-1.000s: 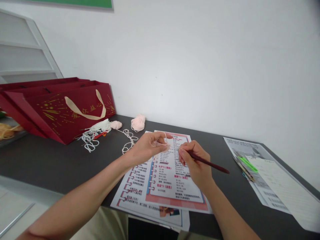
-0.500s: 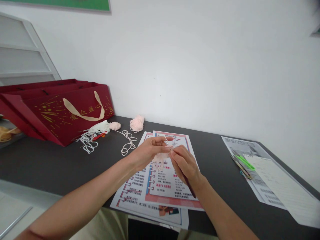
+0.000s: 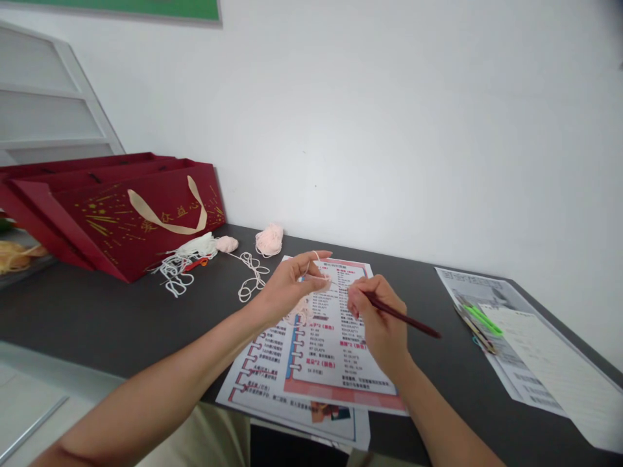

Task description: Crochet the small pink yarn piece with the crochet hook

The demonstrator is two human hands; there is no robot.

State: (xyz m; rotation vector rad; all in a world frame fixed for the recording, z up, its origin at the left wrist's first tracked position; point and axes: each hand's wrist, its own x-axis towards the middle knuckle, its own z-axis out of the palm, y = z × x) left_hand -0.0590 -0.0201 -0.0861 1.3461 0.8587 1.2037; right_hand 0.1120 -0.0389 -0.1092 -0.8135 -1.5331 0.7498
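My left hand (image 3: 287, 285) is pinched around a small piece of pale pink crochet work (image 3: 300, 312), which hangs below the fingers. A strand of yarn passes over its raised index finger. Gripped in my right hand (image 3: 382, 318) is a crochet hook (image 3: 409, 319) with a dark red handle, which points out to the right. The hook's thin tip reaches toward the left fingertips; whether it sits in a loop is too small to tell. Both hands are above printed pattern sheets (image 3: 341, 386) on the dark table.
A pale pink yarn ball (image 3: 269, 240) lies near the wall, with a smaller pink ball (image 3: 226, 244) and white yarn (image 3: 178, 275) to its left. A red gift bag (image 3: 121, 220) stands at the left. Papers (image 3: 530, 363) and a bright green tool (image 3: 481, 320) lie at the right.
My right hand has moved right, away from my left, and turned so that the hook's handle swings up and outward. The left index finger has lifted slightly.
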